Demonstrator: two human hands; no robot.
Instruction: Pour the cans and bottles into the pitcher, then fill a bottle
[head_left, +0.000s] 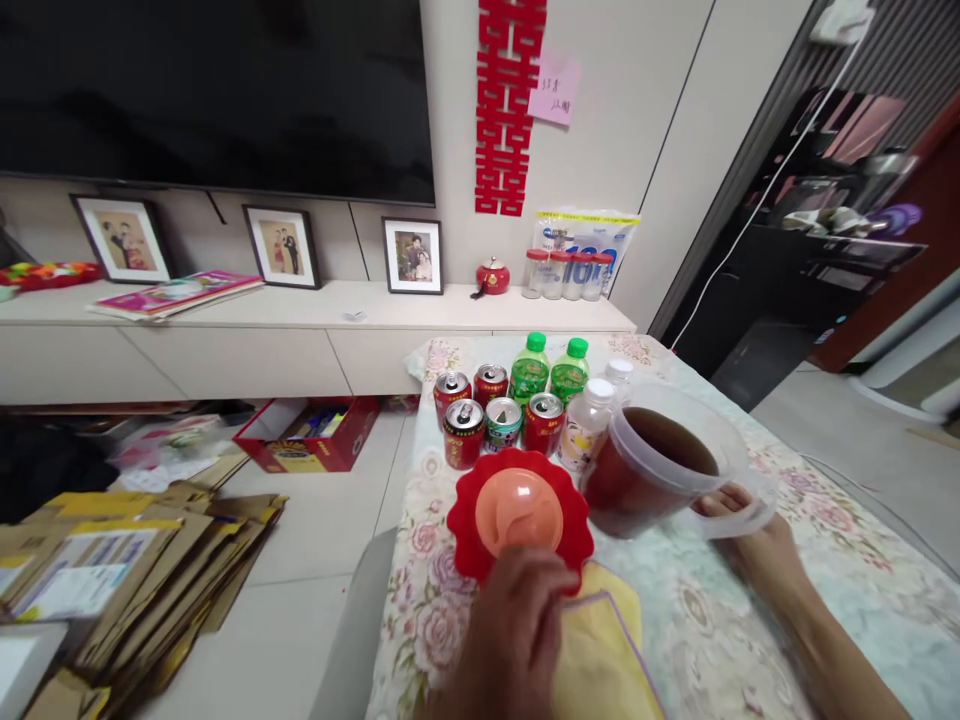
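My right hand (742, 515) is closed round the handle of a large clear plastic pitcher (628, 490). Dark reddish-brown liquid fills much of the pitcher, which looks tilted to the left. To its left, an orange bowl (517, 490) sits within a red scalloped dish (465, 530) on the table. My left hand (521, 610) is at the near rim of these two, blurred, its fingers bent. Whether it grips a rim or only lies over it is hidden. Below the dish, a yellow cloth (600, 650) with a purple edge lies partly under my left hand.
Behind the dish stand several drink cans (463, 430), green-capped bottles (529, 370) and white-capped bottles (586, 425). A floral cloth covers the table (750, 640). Flattened cardboard (135, 580) and a red box (311, 435) are on the floor to the left.
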